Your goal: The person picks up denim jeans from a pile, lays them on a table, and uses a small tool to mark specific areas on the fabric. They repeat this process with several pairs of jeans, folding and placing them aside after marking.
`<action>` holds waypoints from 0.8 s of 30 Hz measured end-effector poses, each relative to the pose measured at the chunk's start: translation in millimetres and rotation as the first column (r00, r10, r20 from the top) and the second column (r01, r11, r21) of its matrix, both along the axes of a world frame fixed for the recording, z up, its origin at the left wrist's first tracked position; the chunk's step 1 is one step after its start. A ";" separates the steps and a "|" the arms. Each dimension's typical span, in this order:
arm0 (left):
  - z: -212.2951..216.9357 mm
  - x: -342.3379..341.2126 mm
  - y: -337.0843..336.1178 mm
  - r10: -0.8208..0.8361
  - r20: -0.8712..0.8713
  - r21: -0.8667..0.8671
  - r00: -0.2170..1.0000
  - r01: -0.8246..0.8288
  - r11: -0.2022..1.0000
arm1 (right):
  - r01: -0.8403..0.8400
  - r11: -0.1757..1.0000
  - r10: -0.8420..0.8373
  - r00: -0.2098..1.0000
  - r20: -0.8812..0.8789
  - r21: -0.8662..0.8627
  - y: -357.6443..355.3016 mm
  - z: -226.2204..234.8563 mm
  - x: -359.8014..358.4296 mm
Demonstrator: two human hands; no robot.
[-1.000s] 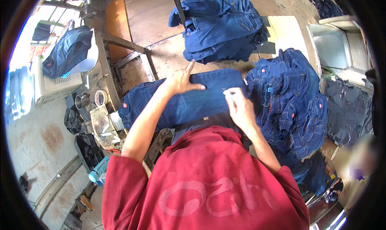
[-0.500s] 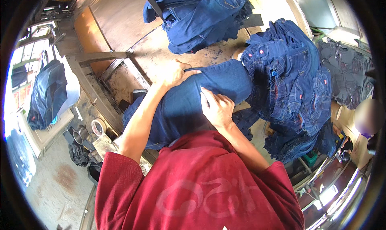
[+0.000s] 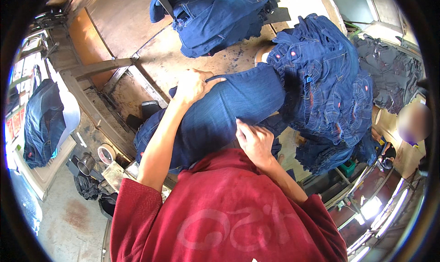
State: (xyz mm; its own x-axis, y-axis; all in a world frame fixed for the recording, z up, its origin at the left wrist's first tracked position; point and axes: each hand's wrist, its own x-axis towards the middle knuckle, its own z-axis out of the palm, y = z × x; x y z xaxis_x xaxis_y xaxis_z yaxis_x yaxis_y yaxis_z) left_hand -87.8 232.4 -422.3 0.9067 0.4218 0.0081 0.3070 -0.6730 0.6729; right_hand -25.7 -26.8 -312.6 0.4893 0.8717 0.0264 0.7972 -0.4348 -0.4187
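Observation:
A pair of dark blue jeans lies across the work surface in front of me, one leg stretched toward the right. At its far edge my left hand grips the denim, thumb on top and fingers folded over the edge. My right hand is curled over the near side of the leg, its fingers closed and the index fingertip by the cloth. Anything small inside those fingers is hidden. A faint crease line runs down the leg between the two hands.
A blue jeans pile lies at the back, and a larger denim heap stands right. Dark grey garments are beyond it, near a person. Left are a wooden frame, a tape roll and more jeans.
My right hand has moved toward me along the leg, drawing away from the left hand. The left hand keeps its hold at the far edge. The whole view has shifted slightly.

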 end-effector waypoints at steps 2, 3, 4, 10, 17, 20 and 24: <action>1.1 0.5 -1.1 0.005 -0.019 -0.005 1.000 -0.005 1.000 | 0.036 0.999 -0.036 0.999 -0.029 0.002 -2.3 2.3 -0.8; 1.5 0.9 -1.5 0.016 -0.020 0.004 1.000 -0.015 1.000 | 0.068 0.997 -0.065 0.996 -0.057 0.045 2.0 -0.3 1.7; 1.9 0.9 -1.9 0.024 -0.014 0.007 1.000 -0.024 1.000 | 0.102 0.991 -0.094 0.992 -0.087 0.087 9.0 -4.4 5.4; 5.2 0.8 -4.1 0.048 -0.002 0.017 0.999 -0.048 0.999 | 0.046 0.988 -0.048 0.999 0.007 0.144 60.5 -30.5 24.0; 4.4 2.7 -5.1 0.072 0.055 0.081 0.996 -0.076 0.994 | 0.017 0.998 -0.020 0.998 0.060 0.052 69.9 -36.8 23.4; 5.5 1.8 -4.5 0.045 -0.139 0.059 0.989 -0.037 0.998 | -0.017 0.998 0.020 0.998 0.053 -0.060 63.3 -30.6 22.6; 6.3 1.9 -5.1 0.051 -0.123 0.038 0.991 -0.046 0.998 | -0.017 1.000 0.017 1.000 -0.006 -0.026 35.6 0.1 15.6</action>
State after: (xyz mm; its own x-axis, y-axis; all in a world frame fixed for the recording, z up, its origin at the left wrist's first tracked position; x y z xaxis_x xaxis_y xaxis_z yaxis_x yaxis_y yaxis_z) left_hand -85.9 227.2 -416.0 0.8802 0.4666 -0.0872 0.4192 -0.6778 0.6040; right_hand -10.0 8.8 -312.4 0.4748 0.8801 0.0008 0.8021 -0.4324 -0.4119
